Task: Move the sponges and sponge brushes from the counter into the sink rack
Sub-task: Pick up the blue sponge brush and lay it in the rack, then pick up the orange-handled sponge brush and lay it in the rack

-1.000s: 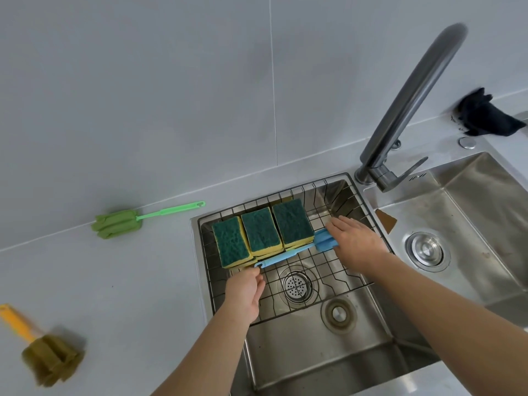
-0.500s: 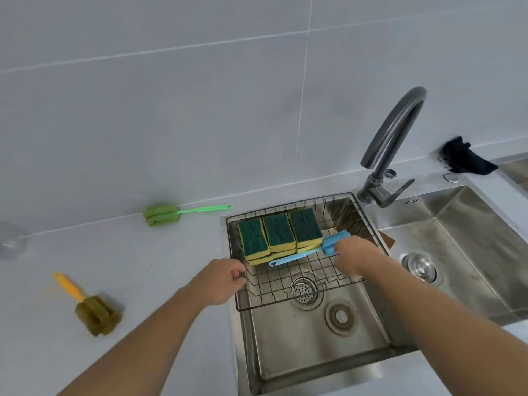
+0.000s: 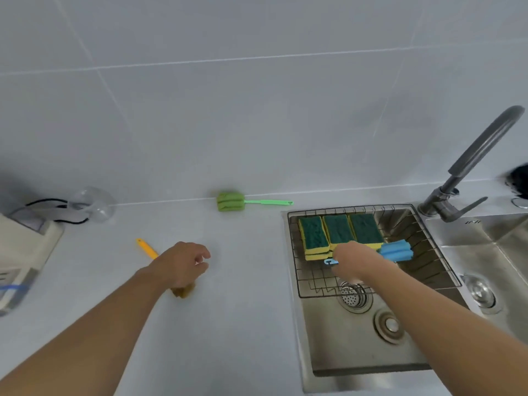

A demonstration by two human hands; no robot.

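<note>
Now the left hand (image 3: 183, 262) is hovering, fingers loosely spread, over the orange-handled sponge brush (image 3: 147, 249) on the counter (image 3: 243, 310); better to be pinching its handle. The right hand (image 3: 353, 257) is covering the blue sponge brush (image 3: 395, 250) in the sink rack (image 3: 428, 252); its grip I cannot tell

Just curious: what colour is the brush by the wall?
Green, head and handle; clearest in the head view.

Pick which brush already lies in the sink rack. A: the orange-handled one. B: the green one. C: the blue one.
C: the blue brush lies in the rack under the right hand, while the other two remain on the counter.
</note>
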